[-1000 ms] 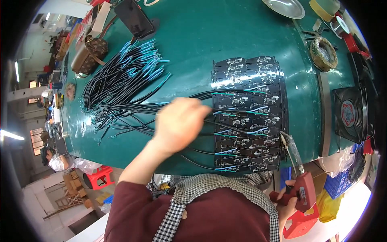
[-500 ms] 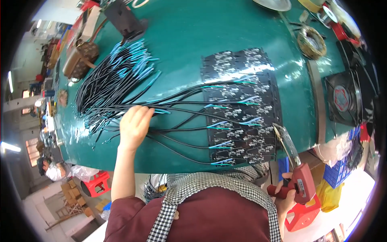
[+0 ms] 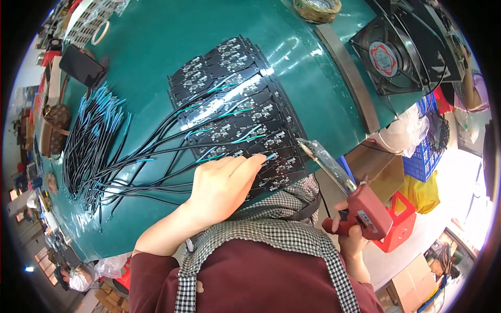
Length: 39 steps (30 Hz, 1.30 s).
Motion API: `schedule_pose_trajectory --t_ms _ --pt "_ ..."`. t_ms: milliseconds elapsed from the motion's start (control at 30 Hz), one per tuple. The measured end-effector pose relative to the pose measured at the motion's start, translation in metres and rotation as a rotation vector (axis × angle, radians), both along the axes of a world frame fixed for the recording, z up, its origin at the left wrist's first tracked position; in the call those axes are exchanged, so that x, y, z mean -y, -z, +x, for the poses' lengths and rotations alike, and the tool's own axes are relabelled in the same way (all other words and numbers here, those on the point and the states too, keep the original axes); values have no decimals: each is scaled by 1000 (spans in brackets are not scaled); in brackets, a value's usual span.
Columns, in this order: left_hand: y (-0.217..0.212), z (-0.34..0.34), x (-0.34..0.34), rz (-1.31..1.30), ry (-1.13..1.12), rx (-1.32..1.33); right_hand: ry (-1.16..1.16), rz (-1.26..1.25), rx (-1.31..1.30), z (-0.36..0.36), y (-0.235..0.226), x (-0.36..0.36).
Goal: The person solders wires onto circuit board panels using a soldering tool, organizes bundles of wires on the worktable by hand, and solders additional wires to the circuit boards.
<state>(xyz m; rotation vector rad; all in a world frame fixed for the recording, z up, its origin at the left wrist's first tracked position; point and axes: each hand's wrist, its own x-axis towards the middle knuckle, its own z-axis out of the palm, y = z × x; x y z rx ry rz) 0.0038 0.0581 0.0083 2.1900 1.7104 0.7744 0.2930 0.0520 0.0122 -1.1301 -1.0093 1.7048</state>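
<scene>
Black circuit boards (image 3: 279, 121) lie in a panel on the green table, with several black cables (image 3: 156, 136) running onto them from the left. The cables end in thin blue and green wires. Over the boards' near part, my left hand (image 3: 222, 185) pinches a black cable, whose blue wire tip pokes out past the fingertips. My right hand (image 3: 354, 241) grips a red soldering gun (image 3: 368, 211) by its handle. Its long metal nose points up and left, the tip close to the boards' right edge. A thick bundle of black cables with blue ends (image 3: 91, 148) rests at the left.
A fan (image 3: 383, 57) stands at the far right beyond a grey metal bar (image 3: 347, 78). A roll of tape (image 3: 318, 8) lies at the far edge of view. At the left are a dark phone-like slab (image 3: 82, 66) and a brown bag (image 3: 56, 128). Below right stands a red stool (image 3: 399, 221).
My left hand has moved from the loose cables rightward onto the boards, bringing a cable end. The view has turned, shifting the table leftward. My right hand still holds the soldering gun near the boards' edge.
</scene>
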Motion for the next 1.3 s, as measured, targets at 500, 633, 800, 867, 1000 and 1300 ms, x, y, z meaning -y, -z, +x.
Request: schedule_pose_trajectory --t_ms 500,633,800,867,1000,1300 --pt "11 8 -2 171 160 -222 -72 -185 -4 8 6 4" --pt "13 6 -2 211 188 -262 -82 -195 -16 11 10 8" --pt "15 7 -1 229 180 -256 -99 -207 -22 15 17 12" --pt "15 6 -1 225 182 -268 -99 -163 33 17 19 14" --pt "15 7 -1 233 190 -285 -172 -54 210 33 33 24" --pt "13 9 -1 230 187 -337 -70 -119 2 9 11 6"
